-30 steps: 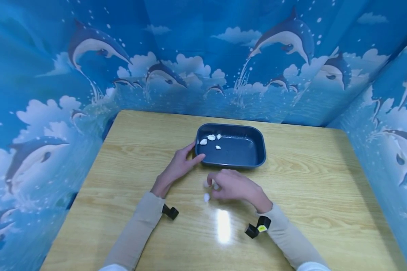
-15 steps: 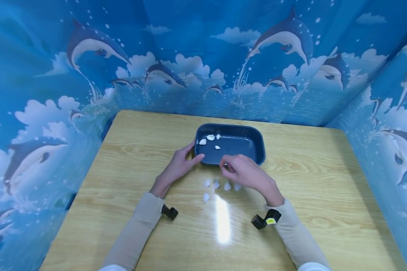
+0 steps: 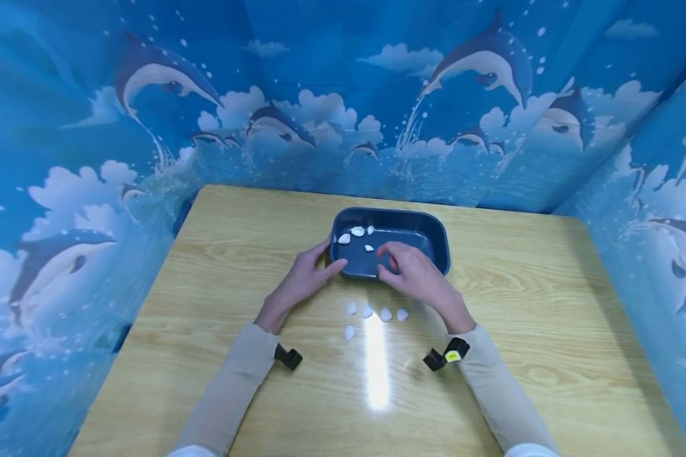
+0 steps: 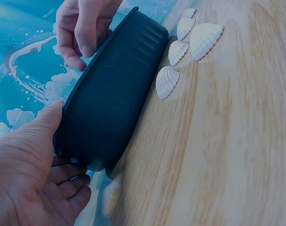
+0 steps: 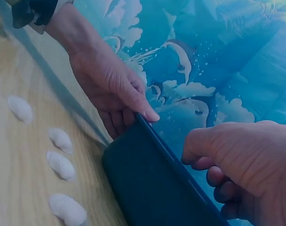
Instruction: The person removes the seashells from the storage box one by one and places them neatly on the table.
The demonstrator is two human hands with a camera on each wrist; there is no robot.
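Observation:
My left hand (image 3: 305, 276) holds the left end of a dark blue plastic tub (image 3: 389, 211), thumb at the rim and the other fingers along the outer wall. Over the tub's front side is my right hand (image 3: 418, 274), its fingers loosely bent. Thumb and forefinger are apart, with nothing visible between them. Inside, towards the left end, lie several white seashells (image 3: 357, 231). More ribbed white seashells (image 4: 167, 82) rest on the table in front, most of them in a row and one shell (image 3: 350, 332) nearer me.
A light wood-grain table (image 3: 520, 317) carries everything. Blue curtains with printed dolphins (image 3: 480, 70) hang behind it and at both sides. A black wrist camera (image 3: 288, 357) sits on the left sleeve, another camera (image 3: 446, 357) on the right.
My right hand has moved from the seashells on the table up and over the tub, uncovering the row, and its thumb and forefinger have parted. The left hand stays at the tub.

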